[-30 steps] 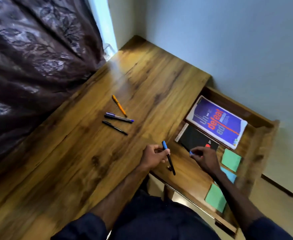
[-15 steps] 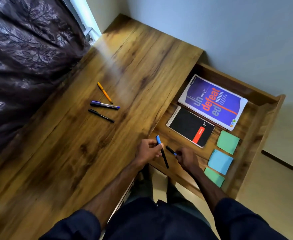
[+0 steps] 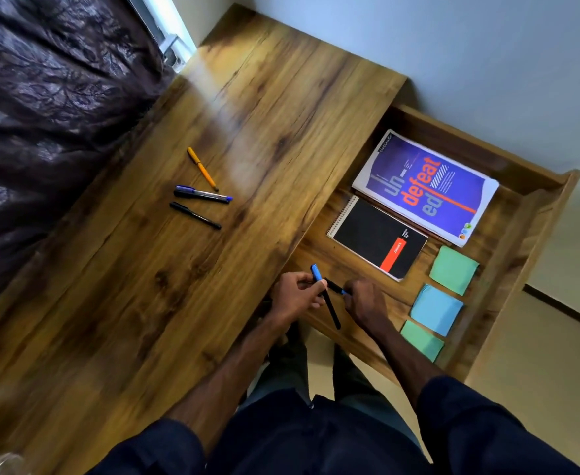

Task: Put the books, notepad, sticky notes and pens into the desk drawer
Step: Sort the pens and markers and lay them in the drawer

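the right hand (image 3: 364, 303), pinching a short pen (image 3: 333, 286), comes back by the left hand (image 3: 297, 296) gripping a long pen (image 3: 330, 306), ready for the drawer (image 3: 535, 214).

A dark patterned curtain (image 3: 48, 108) hangs beside the wooden desk (image 3: 165, 303), against a pale wall (image 3: 470, 46).

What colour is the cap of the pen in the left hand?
The cap is blue, on a black pen; the head view shows it best.

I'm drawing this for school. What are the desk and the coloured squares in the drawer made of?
Desk: wood or wood-look laminate, slightly glossy; dark grain streaks and window glare show. Sticky notes: probably paper, matte; flat pastel pads without shine.
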Action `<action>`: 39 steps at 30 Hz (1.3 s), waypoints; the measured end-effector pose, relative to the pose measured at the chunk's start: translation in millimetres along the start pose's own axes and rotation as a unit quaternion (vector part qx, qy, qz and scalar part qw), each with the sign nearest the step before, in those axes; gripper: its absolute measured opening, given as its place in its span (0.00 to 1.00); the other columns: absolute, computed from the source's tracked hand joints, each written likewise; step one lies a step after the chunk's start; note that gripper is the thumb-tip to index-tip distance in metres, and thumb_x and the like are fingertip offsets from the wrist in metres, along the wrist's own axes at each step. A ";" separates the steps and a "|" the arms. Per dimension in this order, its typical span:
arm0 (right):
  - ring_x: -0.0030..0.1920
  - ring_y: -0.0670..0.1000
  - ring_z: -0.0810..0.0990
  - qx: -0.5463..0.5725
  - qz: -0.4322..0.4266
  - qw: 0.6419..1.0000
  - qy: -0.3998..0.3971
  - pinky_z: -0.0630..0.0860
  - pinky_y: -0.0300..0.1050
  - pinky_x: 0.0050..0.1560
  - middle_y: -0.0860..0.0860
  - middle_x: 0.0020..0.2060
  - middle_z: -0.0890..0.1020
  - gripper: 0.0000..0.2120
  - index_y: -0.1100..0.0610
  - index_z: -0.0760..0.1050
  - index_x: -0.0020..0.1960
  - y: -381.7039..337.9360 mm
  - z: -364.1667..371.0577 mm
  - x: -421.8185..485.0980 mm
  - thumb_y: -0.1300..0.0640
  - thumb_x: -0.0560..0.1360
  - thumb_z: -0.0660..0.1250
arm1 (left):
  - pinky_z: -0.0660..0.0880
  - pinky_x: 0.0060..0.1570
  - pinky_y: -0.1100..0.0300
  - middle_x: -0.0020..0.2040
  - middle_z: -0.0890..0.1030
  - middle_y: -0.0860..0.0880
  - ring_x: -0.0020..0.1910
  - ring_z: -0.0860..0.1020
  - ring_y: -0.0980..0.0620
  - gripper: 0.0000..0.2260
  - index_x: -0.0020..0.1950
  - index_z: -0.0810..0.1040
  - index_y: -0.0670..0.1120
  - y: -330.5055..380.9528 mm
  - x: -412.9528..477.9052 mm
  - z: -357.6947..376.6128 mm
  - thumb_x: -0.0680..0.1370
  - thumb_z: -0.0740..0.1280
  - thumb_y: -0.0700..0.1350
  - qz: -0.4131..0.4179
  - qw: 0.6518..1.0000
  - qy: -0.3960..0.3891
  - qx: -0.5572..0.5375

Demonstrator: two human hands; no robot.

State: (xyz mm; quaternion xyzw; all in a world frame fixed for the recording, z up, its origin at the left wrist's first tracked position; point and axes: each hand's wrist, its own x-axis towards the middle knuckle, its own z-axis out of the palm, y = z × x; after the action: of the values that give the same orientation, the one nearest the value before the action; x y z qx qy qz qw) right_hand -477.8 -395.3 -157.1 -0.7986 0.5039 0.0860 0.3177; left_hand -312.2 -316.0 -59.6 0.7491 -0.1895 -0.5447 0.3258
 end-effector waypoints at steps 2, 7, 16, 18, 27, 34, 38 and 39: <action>0.39 0.45 0.73 0.009 0.000 1.000 -0.004 0.60 0.31 0.33 0.46 0.39 0.78 0.04 0.51 0.79 0.44 -1.3 0.5 -1.4 0.57 0.77 0.70 | 0.82 0.42 0.62 0.49 0.87 0.46 0.41 0.86 0.53 0.12 0.61 0.81 0.41 0.5 -0.9 -1.9 0.79 0.72 0.45 -0.002 1.000 0.004 -0.007; 0.41 0.44 0.74 0.032 0.011 0.999 -0.018 0.65 0.34 0.35 0.46 0.42 0.77 0.07 0.47 0.74 0.44 0.3 5.4 -0.6 0.56 0.76 0.71 | 0.83 0.44 0.58 0.49 0.87 0.46 0.41 0.86 0.51 0.12 0.60 0.81 0.42 -3.1 -0.5 -7.5 0.79 0.72 0.45 -0.009 1.000 0.004 -0.020; 0.43 0.47 0.76 0.047 0.018 0.998 -0.024 0.70 0.40 0.39 0.48 0.45 0.80 0.05 0.50 0.79 0.47 0.2 13.9 2.0 0.56 0.74 0.74 | 0.84 0.45 0.57 0.48 0.87 0.46 0.42 0.86 0.52 0.13 0.61 0.81 0.41 -7.2 -2.9 -11.0 0.79 0.72 0.46 -0.012 1.000 0.003 -0.022; 0.43 0.47 0.76 0.053 0.017 0.998 -0.016 0.69 0.40 0.38 0.48 0.45 0.81 0.04 0.51 0.79 0.47 -0.3 15.5 1.2 0.57 0.74 0.73 | 0.84 0.45 0.56 0.48 0.87 0.46 0.42 0.86 0.52 0.13 0.61 0.81 0.41 -8.3 -2.9 -11.5 0.79 0.72 0.45 -0.013 1.000 0.001 -0.024; 0.43 0.46 0.78 0.067 0.019 0.998 0.005 0.73 0.41 0.39 0.47 0.43 0.82 0.02 0.52 0.83 0.48 -1.2 18.3 2.5 0.56 0.77 0.71 | 0.84 0.47 0.56 0.49 0.87 0.46 0.43 0.86 0.51 0.13 0.62 0.80 0.42 -5.4 -1.7 -19.2 0.79 0.72 0.45 -0.014 1.000 -0.004 -0.019; 0.42 0.47 0.78 0.046 0.009 0.999 0.001 0.76 0.42 0.40 0.48 0.44 0.82 0.07 0.51 0.84 0.52 2.8 27.7 0.7 0.54 0.79 0.68 | 0.84 0.44 0.58 0.49 0.87 0.47 0.42 0.86 0.52 0.13 0.62 0.81 0.41 -5.2 -0.4 -19.5 0.79 0.72 0.45 -0.008 1.000 -0.007 -0.009; 0.43 0.49 0.78 0.056 0.008 0.998 0.016 0.76 0.44 0.41 0.49 0.43 0.81 0.07 0.52 0.83 0.49 1.5 26.2 -2.9 0.53 0.80 0.67 | 0.83 0.43 0.60 0.49 0.87 0.46 0.41 0.86 0.54 0.14 0.62 0.81 0.41 -5.0 2.4 -18.9 0.79 0.72 0.45 -0.007 1.000 -0.003 -0.007; 0.42 0.49 0.79 0.075 0.007 0.997 0.033 0.74 0.43 0.41 0.49 0.42 0.81 0.08 0.51 0.83 0.47 -1.1 23.1 -4.0 0.53 0.80 0.66 | 0.83 0.43 0.60 0.49 0.87 0.46 0.41 0.86 0.54 0.14 0.62 0.81 0.41 -5.0 3.2 -18.4 0.79 0.72 0.46 -0.004 1.000 0.002 -0.008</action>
State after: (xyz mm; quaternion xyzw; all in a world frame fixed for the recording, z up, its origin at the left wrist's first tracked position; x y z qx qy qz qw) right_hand -474.6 -378.3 -173.0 -0.7713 0.5250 0.0235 0.3590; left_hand -294.1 -309.2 -61.8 0.7483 -0.1815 -0.5459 0.3303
